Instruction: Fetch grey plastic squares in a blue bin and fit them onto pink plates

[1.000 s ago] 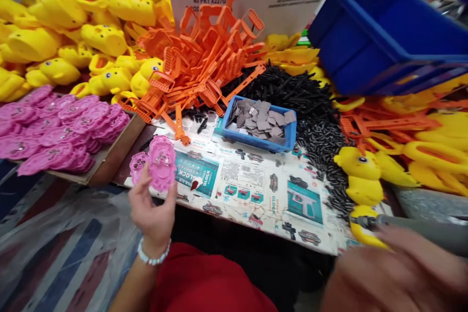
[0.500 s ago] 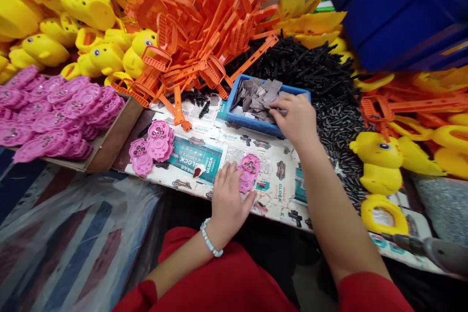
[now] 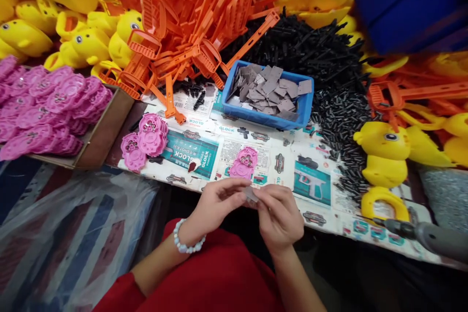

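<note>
1. A small grey plate (image 3: 251,194) is pinched between the fingertips of both hands, held just in front of the near edge of the desk (image 3: 278,148), above the person's red-clothed lap.
2. The left hand (image 3: 215,204), with a pale bead bracelet at the wrist, closes its thumb and fingers on the plate's left side. The right hand (image 3: 280,214) curls around its right side, fingers bent over it.
3. Just beyond the hands, a single pink piece (image 3: 243,162) lies flat on the printed paper covering the desk, with nothing grey on it yet.
4. Farther back sits a blue tray (image 3: 268,119) filled with more grey plates.
5. To the left, a small stack of pink pieces (image 3: 144,141) rests near a cardboard box (image 3: 97,141) heaped with many more.
6. Orange strips (image 3: 190,34), black pins (image 3: 329,73) and yellow duck shells (image 3: 383,151) are piled around the back and right.
7. A power screwdriver (image 3: 427,234) lies at the right edge, untouched.
8. Judging by this, one plate is picked up and the pink piece laid out; joining them, and the large piles, appear to remain.
</note>
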Demonstrator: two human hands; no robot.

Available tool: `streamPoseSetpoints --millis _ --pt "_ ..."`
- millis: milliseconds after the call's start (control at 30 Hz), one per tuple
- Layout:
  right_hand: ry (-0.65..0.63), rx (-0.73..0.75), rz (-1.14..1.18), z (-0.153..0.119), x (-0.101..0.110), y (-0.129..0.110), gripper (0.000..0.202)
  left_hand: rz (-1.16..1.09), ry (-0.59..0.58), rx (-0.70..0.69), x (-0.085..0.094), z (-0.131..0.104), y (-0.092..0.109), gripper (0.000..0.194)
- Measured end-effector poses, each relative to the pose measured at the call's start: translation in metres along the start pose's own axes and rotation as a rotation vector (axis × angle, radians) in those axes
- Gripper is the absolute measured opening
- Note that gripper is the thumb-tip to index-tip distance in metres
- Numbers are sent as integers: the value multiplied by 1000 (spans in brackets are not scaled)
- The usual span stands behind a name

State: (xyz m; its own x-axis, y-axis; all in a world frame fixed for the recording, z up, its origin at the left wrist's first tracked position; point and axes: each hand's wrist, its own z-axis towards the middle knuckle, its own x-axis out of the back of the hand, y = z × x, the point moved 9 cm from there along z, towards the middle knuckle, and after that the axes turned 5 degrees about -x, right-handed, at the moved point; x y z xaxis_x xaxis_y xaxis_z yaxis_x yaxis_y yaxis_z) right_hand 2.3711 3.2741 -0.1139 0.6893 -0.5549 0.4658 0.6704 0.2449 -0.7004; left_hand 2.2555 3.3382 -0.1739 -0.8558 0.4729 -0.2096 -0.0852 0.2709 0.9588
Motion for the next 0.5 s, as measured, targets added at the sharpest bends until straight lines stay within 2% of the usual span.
streamPoseSetpoints --millis 67,133,267,500 --pt "59 6 -1 -8 4 0 43 -81 -4 15 -6 1 1 32" --pt "87 -39 19 -10 8 3 44 -46 40 -18 -5 0 6 25" --pt "48 -171 195 -9 8 8 38 89 105 -54 0 -6 9 16" --pt "58 -289 341 -13 4 13 32 18 106 -22 -1 -6 8 30"
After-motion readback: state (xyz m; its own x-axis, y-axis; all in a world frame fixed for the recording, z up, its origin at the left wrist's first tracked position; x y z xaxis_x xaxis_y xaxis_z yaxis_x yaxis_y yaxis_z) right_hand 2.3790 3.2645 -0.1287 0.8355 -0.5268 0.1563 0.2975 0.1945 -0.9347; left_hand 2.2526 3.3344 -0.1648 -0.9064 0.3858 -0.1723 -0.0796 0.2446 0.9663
